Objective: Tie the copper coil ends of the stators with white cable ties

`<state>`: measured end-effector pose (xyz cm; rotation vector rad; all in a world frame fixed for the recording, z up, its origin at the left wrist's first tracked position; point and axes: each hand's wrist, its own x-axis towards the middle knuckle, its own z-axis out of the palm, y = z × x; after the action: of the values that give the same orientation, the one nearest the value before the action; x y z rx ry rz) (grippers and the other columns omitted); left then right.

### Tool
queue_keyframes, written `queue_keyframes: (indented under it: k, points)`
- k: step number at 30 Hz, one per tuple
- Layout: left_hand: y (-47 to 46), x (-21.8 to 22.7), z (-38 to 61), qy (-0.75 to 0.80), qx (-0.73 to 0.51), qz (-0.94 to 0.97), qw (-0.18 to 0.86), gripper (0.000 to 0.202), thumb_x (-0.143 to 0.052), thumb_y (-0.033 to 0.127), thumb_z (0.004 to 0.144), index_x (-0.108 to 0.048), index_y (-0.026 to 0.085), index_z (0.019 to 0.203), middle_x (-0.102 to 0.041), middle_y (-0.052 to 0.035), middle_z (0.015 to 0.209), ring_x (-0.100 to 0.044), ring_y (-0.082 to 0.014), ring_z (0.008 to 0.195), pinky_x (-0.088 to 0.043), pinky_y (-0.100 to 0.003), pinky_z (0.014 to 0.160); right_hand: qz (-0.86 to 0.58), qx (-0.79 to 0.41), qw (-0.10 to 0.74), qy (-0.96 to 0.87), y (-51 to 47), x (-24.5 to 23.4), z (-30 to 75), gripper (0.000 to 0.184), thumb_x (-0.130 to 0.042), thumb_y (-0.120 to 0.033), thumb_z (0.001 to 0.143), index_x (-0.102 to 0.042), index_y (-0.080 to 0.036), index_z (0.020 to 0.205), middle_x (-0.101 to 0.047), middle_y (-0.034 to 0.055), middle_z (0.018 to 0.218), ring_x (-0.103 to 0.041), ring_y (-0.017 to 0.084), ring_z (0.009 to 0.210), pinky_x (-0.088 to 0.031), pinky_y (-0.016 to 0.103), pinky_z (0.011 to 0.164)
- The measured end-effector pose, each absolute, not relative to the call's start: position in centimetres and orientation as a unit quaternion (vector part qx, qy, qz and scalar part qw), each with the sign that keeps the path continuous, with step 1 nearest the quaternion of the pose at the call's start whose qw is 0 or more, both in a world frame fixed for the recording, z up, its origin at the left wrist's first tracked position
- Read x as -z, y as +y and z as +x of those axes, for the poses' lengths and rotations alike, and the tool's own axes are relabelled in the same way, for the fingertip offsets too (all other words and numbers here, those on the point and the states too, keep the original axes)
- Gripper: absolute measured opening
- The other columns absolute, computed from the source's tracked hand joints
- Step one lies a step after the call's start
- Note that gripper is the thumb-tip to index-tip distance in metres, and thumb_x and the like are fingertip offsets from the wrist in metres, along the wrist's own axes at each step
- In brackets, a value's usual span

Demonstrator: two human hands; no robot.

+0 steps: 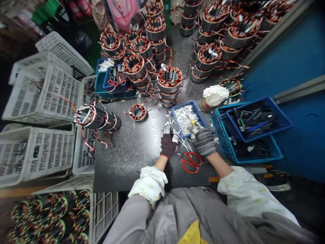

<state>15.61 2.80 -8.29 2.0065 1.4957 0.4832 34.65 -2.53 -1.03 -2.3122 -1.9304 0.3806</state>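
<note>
My left hand [168, 141], in a dark maroon glove with white fingertips, rests on the table beside thin white sticks [186, 144]. Its fingers stretch forward, apparently holding nothing. A grey striped glove covers my right hand [205, 139], which is closed around a small tool with a yellow part [194, 122]; its exact kind is too small to tell. That tool reaches over a blue tray [201, 115] filled with small white pieces [184, 115]. Red-handled scissors [191, 162] lie on the tabletop between my wrists. Farther left sits a single copper-wound stator [137, 112].
Stacked stators [169, 83] line the back. Another stack lies tilted at left [98, 118]. A can of white sticks [214, 96] stands near blue bins of dark parts [259, 118] at right. White plastic crates [53, 145] flank the table's left edge.
</note>
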Motion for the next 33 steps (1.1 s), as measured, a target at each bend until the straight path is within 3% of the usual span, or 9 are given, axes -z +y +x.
queue_keyframes:
  k: [3,6,9,14,19,27,33]
  points:
    - [5.3,6.4,13.0,0.587,-0.223,0.736,0.254,0.066,-0.041,0.037,0.101,-0.026,0.014,0.161,-0.039,-0.0168,0.164,-0.034,-0.0260,0.154,-0.025,-0.050,0.129,-0.728,-0.143,0.024,-0.670,-2.3,2.1,32.2,0.052,-0.048,-0.039,0.099,-0.060,-0.014,0.143,-0.065,0.0164,0.140,-0.057,0.032,0.128,-0.037,0.048,0.115]
    - [9.5,3.6,7.7,0.610,-0.245,0.736,0.161,0.069,-0.047,0.039,0.099,-0.029,0.015,0.160,-0.037,-0.0171,0.165,-0.026,-0.0309,0.157,-0.016,-0.057,0.130,-0.734,-0.141,-0.014,-0.664,-1.4,3.3,31.2,0.057,-0.053,-0.040,0.097,-0.057,-0.009,0.145,-0.065,0.0213,0.138,-0.059,0.035,0.126,-0.039,0.049,0.113]
    - [15.0,1.5,3.8,0.573,-0.171,0.795,0.100,0.072,-0.053,0.041,0.095,-0.034,0.011,0.158,-0.039,-0.0175,0.164,-0.027,-0.0327,0.157,-0.010,-0.056,0.131,-0.746,-0.137,-0.020,-0.652,-2.1,4.3,31.7,0.050,-0.050,-0.031,0.097,-0.062,-0.005,0.138,-0.067,0.0253,0.134,-0.061,0.038,0.125,-0.040,0.051,0.111]
    - [20.8,2.2,3.7,0.509,-0.026,0.855,0.097,0.068,-0.062,0.034,0.086,-0.048,0.010,0.149,-0.056,-0.0192,0.150,-0.040,-0.0359,0.148,-0.011,-0.058,0.129,-0.772,-0.098,-0.024,-0.628,-5.6,4.9,34.1,0.050,-0.046,-0.035,0.098,-0.067,-0.005,0.132,-0.066,0.0266,0.134,-0.058,0.039,0.130,-0.039,0.051,0.115]
    - [18.5,3.7,4.2,0.504,-0.011,0.858,0.104,0.050,-0.064,0.038,0.087,-0.065,0.013,0.130,-0.069,-0.0189,0.131,-0.057,-0.0361,0.130,-0.011,-0.060,0.128,-0.777,-0.059,0.039,-0.625,-8.3,3.6,33.9,0.052,-0.051,-0.028,0.093,-0.063,-0.012,0.141,-0.063,0.0201,0.143,-0.056,0.037,0.132,-0.041,0.055,0.114]
    - [13.8,2.9,1.2,0.448,0.017,0.887,0.115,0.033,-0.076,0.046,0.078,-0.074,0.019,0.098,-0.077,-0.0156,0.108,-0.068,-0.0374,0.112,-0.020,-0.059,0.125,-0.782,-0.070,0.184,-0.592,-9.2,2.6,23.7,0.039,-0.047,-0.024,0.095,-0.076,-0.023,0.121,-0.074,0.0099,0.124,-0.065,0.029,0.115,-0.050,0.049,0.107]
    - [11.3,2.0,0.2,0.474,0.028,0.875,0.097,0.041,-0.072,0.050,0.082,-0.073,0.020,0.110,-0.075,-0.0161,0.119,-0.066,-0.0392,0.116,-0.025,-0.064,0.121,-0.815,-0.089,0.257,-0.511,0.8,0.6,28.4,0.046,-0.038,-0.031,0.101,-0.068,-0.016,0.133,-0.072,0.0132,0.128,-0.063,0.027,0.121,-0.050,0.041,0.106]
